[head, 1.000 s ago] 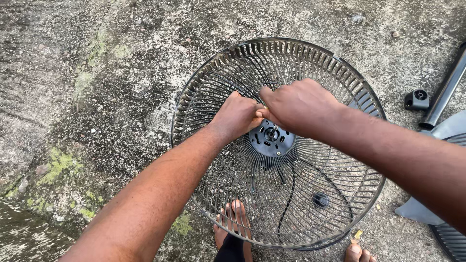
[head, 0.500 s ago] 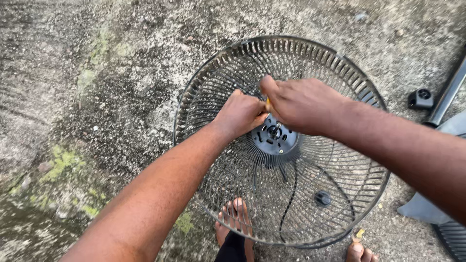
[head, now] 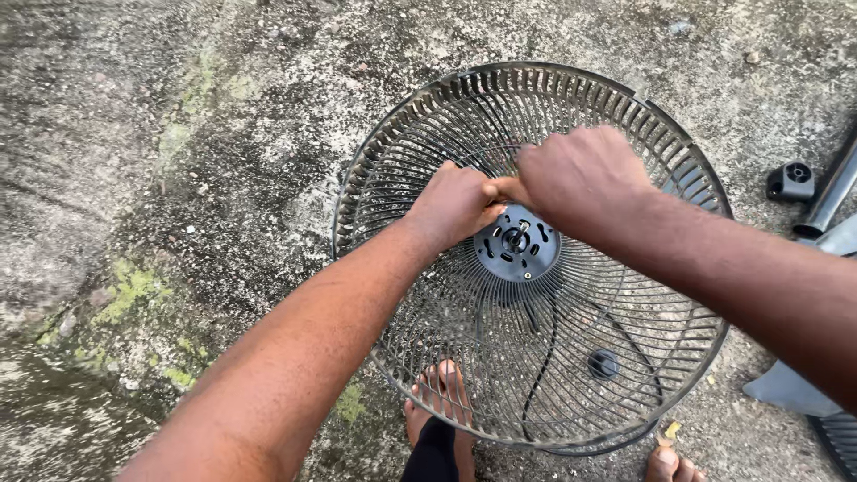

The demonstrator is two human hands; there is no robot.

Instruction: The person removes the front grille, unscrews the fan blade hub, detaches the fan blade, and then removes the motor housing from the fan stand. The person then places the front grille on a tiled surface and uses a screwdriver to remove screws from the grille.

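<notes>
over concrete floor (head: 223, 134), left hand (head: 455, 203) and right hand (head: 580, 178) both clamped on fan guard (head: 536, 268) wires beside hub (head: 516, 241); best kept steady, level.

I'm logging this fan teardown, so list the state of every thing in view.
Fan guard: off the fan, held up over the ground.
Motor hub: centred in the guard, uncovered.
Left hand: closed on the guard wires.
Right hand: closed, touching the left.
Black cord: hanging loose.
Black clamp piece: lying loose on the ground.
</notes>
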